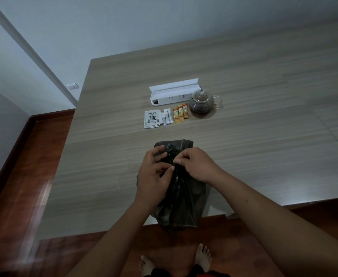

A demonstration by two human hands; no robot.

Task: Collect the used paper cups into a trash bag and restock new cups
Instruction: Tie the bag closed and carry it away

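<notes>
both hands [176, 168] pinching black trash bag [181, 206] neck, table [264, 136] edge

surface: pale wood-grain laminate table [244, 126] | near edge: crumpled black plastic trash bag [181, 204], overhanging | centre back: white plastic power-strip box [172, 94], lid up | beside it: round glass teapot [202, 104] of dark tea | in front: white tea sachets [152, 119], white stick packets [167, 116], three orange stick packets [181, 113]
</notes>
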